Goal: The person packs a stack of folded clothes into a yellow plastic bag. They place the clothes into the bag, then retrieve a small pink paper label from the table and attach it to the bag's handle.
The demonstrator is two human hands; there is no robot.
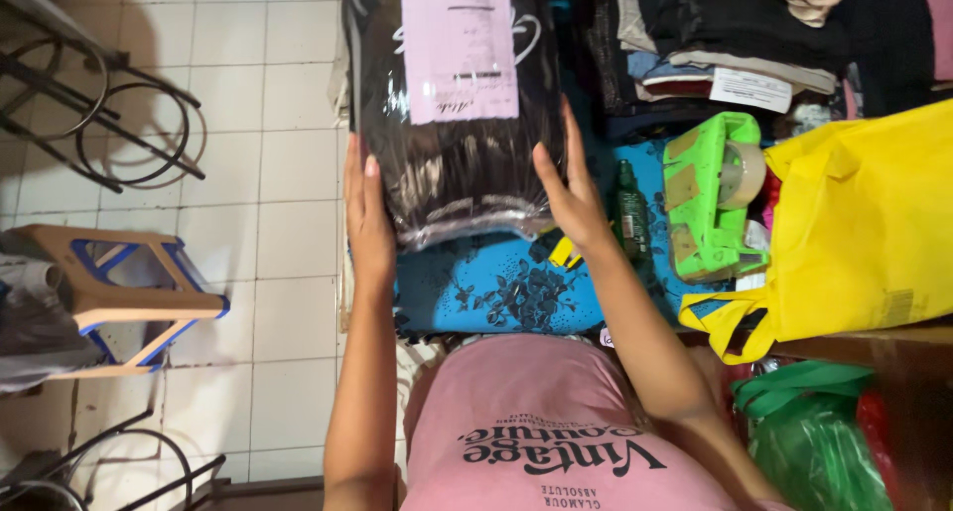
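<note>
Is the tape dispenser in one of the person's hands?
No. The green tape dispenser lies apart while both hands press the sides of the black package.

Both forearms are extended toward 12 o'clock from the lower edge of the view. The left hand (pixel 367 218) is held flat at about 9 o'clock, fingers straight and together. The right hand (pixel 568 188) is opened at 3 o'clock, fingers spread, palm turned inward.
</note>
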